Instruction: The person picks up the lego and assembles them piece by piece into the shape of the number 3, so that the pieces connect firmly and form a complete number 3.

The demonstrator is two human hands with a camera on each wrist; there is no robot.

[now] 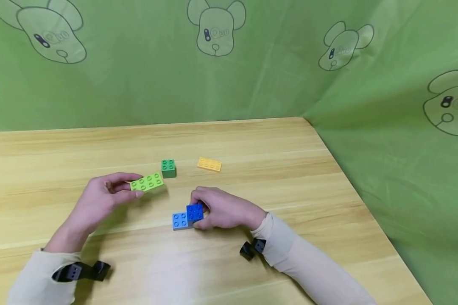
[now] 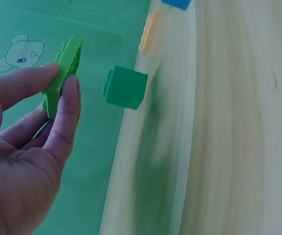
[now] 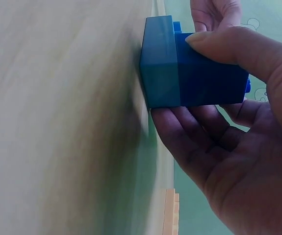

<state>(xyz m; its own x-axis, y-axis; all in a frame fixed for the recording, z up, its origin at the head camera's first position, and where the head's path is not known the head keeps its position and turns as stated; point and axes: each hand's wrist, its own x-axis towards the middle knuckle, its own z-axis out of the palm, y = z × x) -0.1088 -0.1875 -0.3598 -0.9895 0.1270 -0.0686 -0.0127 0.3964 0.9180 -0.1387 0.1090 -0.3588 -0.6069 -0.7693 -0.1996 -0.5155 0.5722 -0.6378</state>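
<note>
I see left hand (image 1: 104, 197) pinching lime plate (image 1: 147, 182) just left of green block (image 1: 168, 170); right hand (image 1: 226, 207) gripping dark-blue brick (image 1: 194, 212) atop light-blue brick (image 1: 180, 220), nearside of green block. Seating unclear; off-centre pressure could tip it.

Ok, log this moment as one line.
left hand: holds lime brick above table | right hand: grips dark-blue brick atop light-blue brick | on table: green brick, yellow brick

pale wood-grain table (image 1: 290, 178), green backdrop (image 1: 278, 89) with animal-head outlines (image 1: 215, 33), dark green brick (image 1: 168, 169), flat yellow-orange brick (image 1: 209, 164)
</note>
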